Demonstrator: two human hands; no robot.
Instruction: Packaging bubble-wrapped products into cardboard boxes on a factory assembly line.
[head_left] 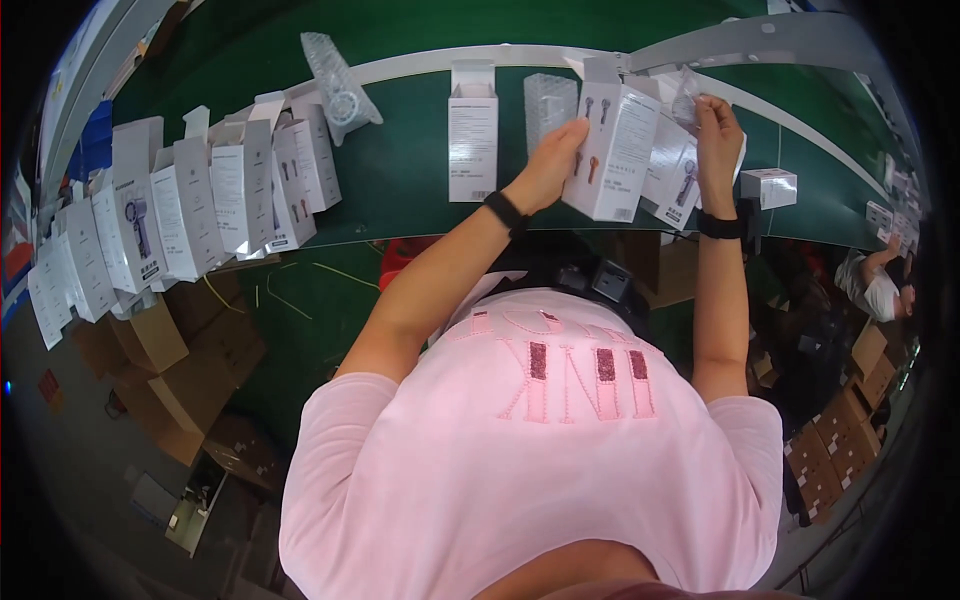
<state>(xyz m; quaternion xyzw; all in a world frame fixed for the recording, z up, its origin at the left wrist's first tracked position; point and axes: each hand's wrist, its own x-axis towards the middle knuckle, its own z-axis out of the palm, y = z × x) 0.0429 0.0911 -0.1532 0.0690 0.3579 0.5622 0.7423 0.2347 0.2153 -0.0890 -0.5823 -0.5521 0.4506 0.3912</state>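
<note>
My left hand (553, 162) grips the side of an upright white carton (612, 150) with small fan pictures printed on it, its top flap open. My right hand (715, 130) is raised beside it and pinches a clear plastic insert (686, 98) just above another white carton (668, 165). Both hands are over the green conveyor belt (400, 170). I wear a black band on each wrist and a pink shirt.
A row of several open white cartons (180, 205) stands at the left of the belt. One carton (472, 130) and a clear tray (548, 105) stand mid-belt, a clear pack (340, 85) farther back, a small white box (770, 186) at right. Brown cardboard boxes (170, 370) lie below. Another person's arm (880, 285) is at far right.
</note>
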